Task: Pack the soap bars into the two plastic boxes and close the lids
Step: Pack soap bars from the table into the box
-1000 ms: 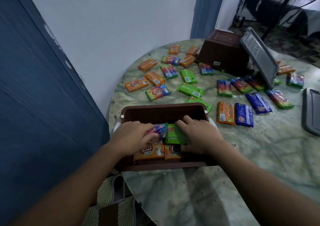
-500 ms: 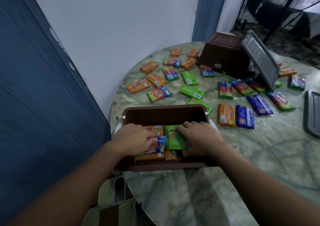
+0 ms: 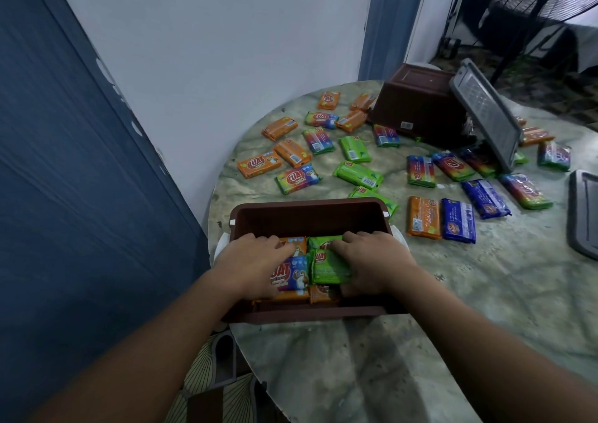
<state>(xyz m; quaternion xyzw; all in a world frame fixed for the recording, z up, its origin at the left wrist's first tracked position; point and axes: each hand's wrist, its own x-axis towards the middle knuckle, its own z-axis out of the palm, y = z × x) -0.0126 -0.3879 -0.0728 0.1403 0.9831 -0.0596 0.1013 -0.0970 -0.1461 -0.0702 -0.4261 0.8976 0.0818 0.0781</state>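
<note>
Over the last second the rainbow-wrapped soap bar (image 3: 293, 275), which the left hand (image 3: 249, 265) had been holding tilted above the stack, has come down flat onto the orange bars in the near brown plastic box (image 3: 307, 210). The green soap bar (image 3: 330, 268) under the right hand (image 3: 377, 265) has likewise settled from a raised angle to lying level just beside it. That puts 2 more bars in the box — a small gain, I would judge, since the far half of the box is bare and most of the stock is loose on the marble-patterned table (image 3: 453, 309).

Both hands reach in from the near rim, wrists low, palms down. The left hand's fingers curl over the rainbow bar's left edge and press it down; the right hand's fingers curl round the green bar's far and right edges, gripping it as it seats.

The second brown box (image 3: 417, 111) lies tipped at the far side of the table with its grey lid (image 3: 485, 115) leaning against it. Another grey lid (image 3: 584, 215) rests at the right edge. Around 20 bars — orange, green, blue, rainbow — are scattered between them.
</note>
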